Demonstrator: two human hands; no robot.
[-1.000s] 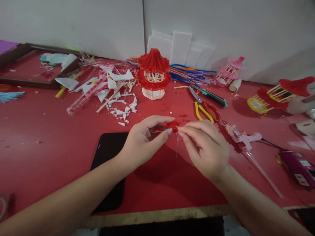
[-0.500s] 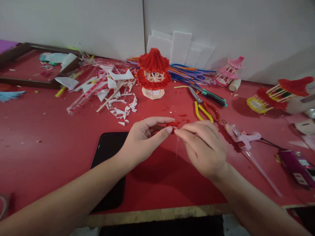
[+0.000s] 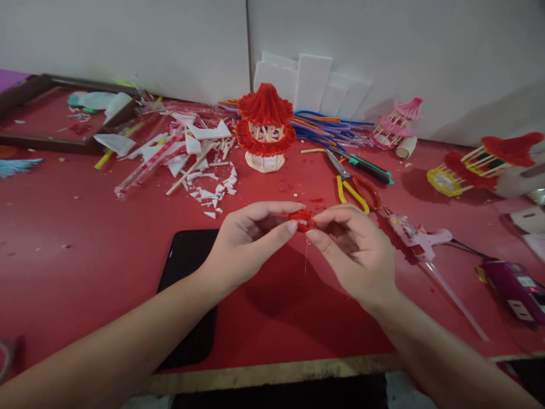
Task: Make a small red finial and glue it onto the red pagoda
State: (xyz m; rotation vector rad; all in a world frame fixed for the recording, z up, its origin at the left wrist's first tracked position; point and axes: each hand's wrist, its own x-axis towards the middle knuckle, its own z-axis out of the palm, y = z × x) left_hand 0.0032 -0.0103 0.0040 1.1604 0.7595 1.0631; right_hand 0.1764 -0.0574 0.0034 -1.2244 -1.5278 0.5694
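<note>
Between my hands is a small red fuzzy piece (image 3: 303,216), seemingly pipe cleaner, with a whitish spot on its near side. My left hand (image 3: 251,238) grips its left end between thumb and fingers. The thumb and fingertips of my right hand (image 3: 355,250) pinch its right end. A thin clear strand hangs beneath the piece. Behind my hands stands a small pagoda model (image 3: 267,128) with red fuzzy roofs and pale sticks. Red scraps (image 3: 315,200) lie on the table just past my fingers.
A black phone (image 3: 187,301) lies under my left forearm. Pliers (image 3: 352,187), a cutter knife (image 3: 369,168) and a pink glue gun (image 3: 419,236) are at right. White foam scraps (image 3: 208,193) litter the left. Pink (image 3: 395,122) and red-yellow (image 3: 481,165) models lean at far right.
My right hand has opened its grip slightly and turned, its thumb now lower and more visible. More of the red piece shows between the hands. My left hand stays almost still.
</note>
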